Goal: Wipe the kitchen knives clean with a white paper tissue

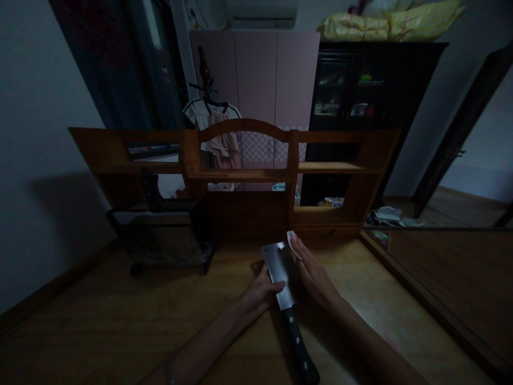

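Wooden desktop [140, 315], handheld cleaver [287, 300], side edges [428, 303] well away

I see a pink wardrobe [256, 80] beside a black cabinet [401, 101] (yellow bags [420, 22] on top), and hanging clothes [223, 141].

One head-worn camera looks forward and down over the table [180, 299], with the hands [316, 275] fairly near, below centre. It faces the wooden shelf [240, 174] and, beyond, reaches the pink wardrobe [256, 80] farther off.
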The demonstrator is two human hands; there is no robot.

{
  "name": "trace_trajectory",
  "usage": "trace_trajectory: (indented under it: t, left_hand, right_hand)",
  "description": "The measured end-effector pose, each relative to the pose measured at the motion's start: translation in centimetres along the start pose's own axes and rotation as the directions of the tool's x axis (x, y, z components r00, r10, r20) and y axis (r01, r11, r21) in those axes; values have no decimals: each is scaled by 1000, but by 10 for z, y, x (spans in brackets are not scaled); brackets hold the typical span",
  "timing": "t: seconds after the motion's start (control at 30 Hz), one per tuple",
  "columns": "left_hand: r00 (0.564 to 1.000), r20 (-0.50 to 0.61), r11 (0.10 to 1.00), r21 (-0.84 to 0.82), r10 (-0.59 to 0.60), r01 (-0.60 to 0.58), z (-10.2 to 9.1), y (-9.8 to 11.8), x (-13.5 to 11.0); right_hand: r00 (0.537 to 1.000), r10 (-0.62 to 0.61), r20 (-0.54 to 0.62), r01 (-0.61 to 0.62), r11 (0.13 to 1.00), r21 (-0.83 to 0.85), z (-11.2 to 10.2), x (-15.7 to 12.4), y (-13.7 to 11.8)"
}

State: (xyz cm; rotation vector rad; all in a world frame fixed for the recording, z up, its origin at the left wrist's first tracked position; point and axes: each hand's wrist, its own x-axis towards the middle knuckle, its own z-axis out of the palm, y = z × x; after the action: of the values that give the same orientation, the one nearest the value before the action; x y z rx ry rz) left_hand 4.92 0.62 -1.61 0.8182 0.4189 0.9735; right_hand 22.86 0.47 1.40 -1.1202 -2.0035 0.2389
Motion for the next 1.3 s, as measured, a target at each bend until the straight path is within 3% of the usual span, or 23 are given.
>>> trace_trajectory:
  t: [0.17,0.33,0.57,0.87,1.1,1.3]
  left_hand:
    - [999,-5,999,-18,-44,44,-3,-1,1]
    - [998,-10,998,-22,-64,64,-2,2,0]
    - [998,34,998,37,-52,51,-1,2,0]
    - [986,20,981,106,-163,160,0,7,2]
    - [988,22,986,71,-151,149,-3,1,3]
    - [989,15,985,98,-144,142,-4,1,3]
  right_hand:
    - [962,-140,234,153,987,-38,4,-1,-11]
    - [914,-144,379,188,979,-83,10,-3,-15]
    - [957,8,291,39,987,-156,13,-5,-4]
    - [969,-10,248,49,987,-150,21,3,13]
    - [933,-93,347,130,988,-83,19,4,-10]
    - [957,-13,288,50,991,-122,17,2,-6]
